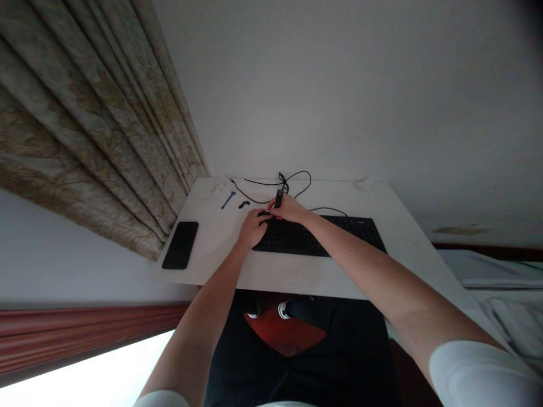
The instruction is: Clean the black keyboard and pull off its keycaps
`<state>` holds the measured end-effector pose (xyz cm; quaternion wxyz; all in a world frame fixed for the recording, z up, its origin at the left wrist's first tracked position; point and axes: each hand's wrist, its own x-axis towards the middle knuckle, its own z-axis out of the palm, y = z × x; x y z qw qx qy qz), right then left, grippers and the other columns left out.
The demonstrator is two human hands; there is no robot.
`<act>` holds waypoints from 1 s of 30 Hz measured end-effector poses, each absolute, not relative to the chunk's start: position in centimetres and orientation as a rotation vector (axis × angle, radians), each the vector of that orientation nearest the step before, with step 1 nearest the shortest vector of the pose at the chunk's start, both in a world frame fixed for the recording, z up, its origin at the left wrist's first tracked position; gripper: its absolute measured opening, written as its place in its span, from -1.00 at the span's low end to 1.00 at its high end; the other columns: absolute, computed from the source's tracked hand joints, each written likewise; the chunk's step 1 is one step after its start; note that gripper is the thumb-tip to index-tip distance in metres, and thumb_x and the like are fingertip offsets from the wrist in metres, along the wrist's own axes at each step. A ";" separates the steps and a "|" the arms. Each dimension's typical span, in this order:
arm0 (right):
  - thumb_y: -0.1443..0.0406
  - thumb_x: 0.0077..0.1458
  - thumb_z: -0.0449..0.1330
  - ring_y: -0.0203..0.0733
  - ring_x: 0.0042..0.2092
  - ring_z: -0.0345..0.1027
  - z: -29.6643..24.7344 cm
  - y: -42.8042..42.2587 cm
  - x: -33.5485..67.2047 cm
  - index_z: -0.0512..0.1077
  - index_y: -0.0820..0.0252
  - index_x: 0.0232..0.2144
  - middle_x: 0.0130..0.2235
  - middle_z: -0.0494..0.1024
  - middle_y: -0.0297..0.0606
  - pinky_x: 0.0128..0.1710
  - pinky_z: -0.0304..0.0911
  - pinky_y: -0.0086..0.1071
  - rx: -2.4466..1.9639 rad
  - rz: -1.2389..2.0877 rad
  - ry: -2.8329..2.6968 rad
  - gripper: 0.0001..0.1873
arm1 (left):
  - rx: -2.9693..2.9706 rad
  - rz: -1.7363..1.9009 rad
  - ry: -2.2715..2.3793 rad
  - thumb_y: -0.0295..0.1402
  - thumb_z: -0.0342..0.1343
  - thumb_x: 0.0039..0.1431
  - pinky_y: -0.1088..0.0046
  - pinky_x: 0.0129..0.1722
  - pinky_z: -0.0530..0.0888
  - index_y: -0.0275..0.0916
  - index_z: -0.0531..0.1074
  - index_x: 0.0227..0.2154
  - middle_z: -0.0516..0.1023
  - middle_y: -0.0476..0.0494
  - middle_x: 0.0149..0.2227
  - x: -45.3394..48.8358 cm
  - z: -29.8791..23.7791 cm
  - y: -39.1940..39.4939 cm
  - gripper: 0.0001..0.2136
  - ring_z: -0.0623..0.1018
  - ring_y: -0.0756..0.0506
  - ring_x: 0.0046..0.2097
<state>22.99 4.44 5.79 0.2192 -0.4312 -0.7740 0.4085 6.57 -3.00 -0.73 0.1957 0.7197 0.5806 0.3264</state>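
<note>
A black keyboard (292, 240) lies on the white table, with both of my hands at its upper left corner. My left hand (253, 226) is closed at that corner, its fingers over the top edge and the thumb on the keys. My right hand (291, 209) is closed around a short black pen-shaped tool (279, 198), held nearly upright over the keyboard's top edge. The tool's lower tip is hidden by my fingers. Left of my hands lie a few small black pieces (244, 204) and a slim blue plastic tool (228, 200).
A black phone (180, 245) lies near the left edge of the white table (220, 257). Behind my hands a black cable (303, 172) is looped against the wall. Clear crumpled plastic (223, 185) sits at the back left. A patterned curtain (106, 113) hangs along the left.
</note>
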 end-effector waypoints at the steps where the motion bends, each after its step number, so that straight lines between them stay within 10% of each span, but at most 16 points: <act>1: 0.46 -0.05 0.25 -0.32 -0.60 0.34 5.7 4.5 23.2 0.55 0.19 -0.45 -0.68 0.44 -0.42 -0.56 0.22 -0.50 -1.174 1.152 -2.142 -0.89 | 2.008 0.917 1.632 -0.56 0.00 0.14 0.14 0.34 0.26 -0.13 0.61 -0.06 0.46 -0.11 0.15 6.6 -0.7 -3.0 -0.60 0.35 -0.16 0.24; 12: 0.44 0.03 0.22 -0.33 -0.58 0.34 3.8 4.6 24.7 0.46 0.20 -0.38 -0.62 0.46 -0.41 -0.55 0.27 -0.51 -1.145 1.379 -1.895 -0.92 | 1.978 0.921 1.639 -0.56 -0.01 0.16 0.16 0.35 0.24 -0.14 0.60 -0.05 0.46 -0.11 0.17 6.5 -0.6 -3.2 -0.60 0.34 -0.16 0.24; 30: 0.39 0.06 0.25 -0.24 -0.34 0.46 6.4 3.5 23.0 0.53 0.18 -0.40 -0.41 0.59 -0.30 -0.28 0.26 -0.44 -1.066 0.828 -2.439 -0.95 | 2.039 0.947 1.604 -0.58 -0.01 0.14 0.16 0.32 0.28 -0.16 0.61 -0.11 0.50 -0.13 0.12 6.4 -0.8 -2.9 -0.63 0.38 -0.16 0.21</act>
